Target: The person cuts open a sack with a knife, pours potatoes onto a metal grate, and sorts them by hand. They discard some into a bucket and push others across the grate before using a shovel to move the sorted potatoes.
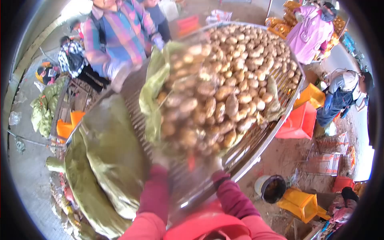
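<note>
A large heap of brown potatoes point(232, 92) covers a slatted metal table point(138, 92), its nearer part blurred by motion. Beside the heap's left side lies an open green mesh sack point(152, 96), with potatoes at its mouth. My left hand point(161, 158) is a blur at the near lower-left edge of the potatoes, by the sack; its fingers cannot be made out. My right hand point(217, 163), also blurred, is near the bottom edge of the heap, close to the table's near rim. What either hand touches is unclear.
Full green sacks point(116, 148) lie at the left. Across the table stands a co-worker in a plaid shirt point(120, 32), gloved hands near its edge. Right of the table are a red crate point(298, 122), yellow crates point(300, 205), a bucket point(270, 188) and other people.
</note>
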A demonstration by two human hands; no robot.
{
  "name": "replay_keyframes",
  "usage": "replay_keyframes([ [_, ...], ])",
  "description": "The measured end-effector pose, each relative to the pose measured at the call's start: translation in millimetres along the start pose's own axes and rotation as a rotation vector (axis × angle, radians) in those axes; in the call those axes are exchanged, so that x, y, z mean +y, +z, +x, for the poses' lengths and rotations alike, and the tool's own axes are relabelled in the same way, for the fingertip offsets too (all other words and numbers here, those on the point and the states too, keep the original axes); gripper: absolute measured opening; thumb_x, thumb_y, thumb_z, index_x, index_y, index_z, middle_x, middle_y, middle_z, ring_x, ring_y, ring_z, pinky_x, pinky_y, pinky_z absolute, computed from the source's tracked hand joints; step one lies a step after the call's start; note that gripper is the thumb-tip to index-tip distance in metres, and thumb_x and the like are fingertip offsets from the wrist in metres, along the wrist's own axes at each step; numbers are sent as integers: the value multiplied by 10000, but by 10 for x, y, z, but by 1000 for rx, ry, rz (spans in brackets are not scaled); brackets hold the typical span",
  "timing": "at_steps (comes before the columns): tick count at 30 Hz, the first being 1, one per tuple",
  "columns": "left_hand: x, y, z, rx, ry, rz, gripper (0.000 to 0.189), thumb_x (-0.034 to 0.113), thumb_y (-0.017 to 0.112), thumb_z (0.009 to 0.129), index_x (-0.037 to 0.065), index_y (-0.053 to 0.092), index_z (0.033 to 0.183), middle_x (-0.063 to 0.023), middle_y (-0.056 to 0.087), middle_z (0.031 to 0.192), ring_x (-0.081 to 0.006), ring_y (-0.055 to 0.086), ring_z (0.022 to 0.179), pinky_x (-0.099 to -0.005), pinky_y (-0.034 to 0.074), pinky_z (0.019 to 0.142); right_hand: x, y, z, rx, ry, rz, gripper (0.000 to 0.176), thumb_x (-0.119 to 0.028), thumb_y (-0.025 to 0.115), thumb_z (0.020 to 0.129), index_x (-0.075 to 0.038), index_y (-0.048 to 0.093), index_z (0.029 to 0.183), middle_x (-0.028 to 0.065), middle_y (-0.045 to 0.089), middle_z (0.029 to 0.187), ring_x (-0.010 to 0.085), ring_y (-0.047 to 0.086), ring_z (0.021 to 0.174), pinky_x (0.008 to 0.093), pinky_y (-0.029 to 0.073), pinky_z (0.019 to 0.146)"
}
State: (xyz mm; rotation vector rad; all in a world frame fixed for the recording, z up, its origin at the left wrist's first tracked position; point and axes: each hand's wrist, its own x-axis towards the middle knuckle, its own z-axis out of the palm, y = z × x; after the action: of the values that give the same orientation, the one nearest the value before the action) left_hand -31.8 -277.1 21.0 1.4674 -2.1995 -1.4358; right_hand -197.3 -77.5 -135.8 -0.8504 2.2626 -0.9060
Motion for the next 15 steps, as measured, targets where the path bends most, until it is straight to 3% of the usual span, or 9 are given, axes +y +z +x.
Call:
replay_keyframes([
  [1, 5, -34, 51, -57, -70, 286, 678, 411, 740, 813, 44, 535, 1345, -110, 557, 1361, -266, 475, 1311, -385, 333, 1144, -19, -49, -52, -56, 110, 210, 331, -282, 592, 905, -35, 645, 1120, 153, 685, 1055, 314, 688, 925, 394, 562, 748],
  [2, 2, -67, 105, -134, -124, 575, 686, 457, 724, 822, 46, 539, 1339, -110, 553, 1361, -260, 480, 1304, -392, 338, 1140, -81, -99, -91, -93, 375, 797, 279, -240, 561, 922, -45, 640, 1106, 138, 683, 1030, 306, 691, 893, 389, 569, 712],
  [4, -363, -11, 213, -124, -152, 775, 709, 506, 700, 827, 38, 537, 1333, -123, 546, 1360, -259, 493, 1287, -398, 353, 1125, -381, -266, -152, 87, 826, 1510, 201, -156, 498, 957, -64, 629, 1077, 107, 680, 980, 292, 697, 830, 381, 583, 641],
  [10, -290, 67, 77, 66, -99, 1159, 712, 423, 681, 835, 13, 473, 1378, -179, 538, 1364, -325, 511, 1275, -423, 382, 1098, -413, -310, -237, 45, 750, 1641, 245, -170, 567, 958, -37, 613, 1157, 147, 692, 1007, 315, 696, 833, 399, 585, 648],
  [11, -682, -46, 142, 102, 45, 1150, 723, 410, 691, 826, 10, 462, 1383, -186, 536, 1367, -338, 513, 1269, -433, 385, 1094, 84, 80, -149, -256, 197, 1345, 265, -205, 577, 950, -61, 644, 1163, 115, 702, 1032, 282, 696, 833, 377, 571, 675],
  [12, -828, -80, 270, 75, 121, 1021, 719, 406, 711, 814, 17, 483, 1374, -188, 547, 1358, -340, 516, 1267, -438, 391, 1092, 26, 11, -50, -209, 13, 500, 236, -210, 602, 926, -81, 675, 1110, 94, 710, 1020, 273, 695, 858, 385, 564, 681],
  [13, -964, -104, 396, 38, 193, 888, 715, 402, 730, 802, 24, 503, 1365, -190, 558, 1348, -342, 519, 1265, -444, 397, 1090, -187, -16, -2, -205, -65, -312, 208, -215, 627, 902, -101, 705, 1057, 73, 717, 1008, 263, 693, 883, 392, 558, 686],
  [14, -1103, -126, 512, -7, 259, 759, 712, 398, 749, 790, 31, 523, 1356, -192, 569, 1338, -343, 523, 1263, -449, 403, 1088, -250, 60, -37, -241, -86, -625, 181, -221, 651, 878, -121, 736, 1004, 52, 725, 996, 254, 692, 908, 400, 551, 692],
  [15, -1466, -58, 892, -127, 163, 132, 727, 446, 780, 759, 37, 562, 1319, -183, 599, 1306, -328, 565, 1222, -440, 440, 1047, -230, 104, -84, -256, -94, -932, 157, -226, 676, 854, -141, 766, 952, 31, 732, 983, 245, 690, 933, 407, 544, 698],
])
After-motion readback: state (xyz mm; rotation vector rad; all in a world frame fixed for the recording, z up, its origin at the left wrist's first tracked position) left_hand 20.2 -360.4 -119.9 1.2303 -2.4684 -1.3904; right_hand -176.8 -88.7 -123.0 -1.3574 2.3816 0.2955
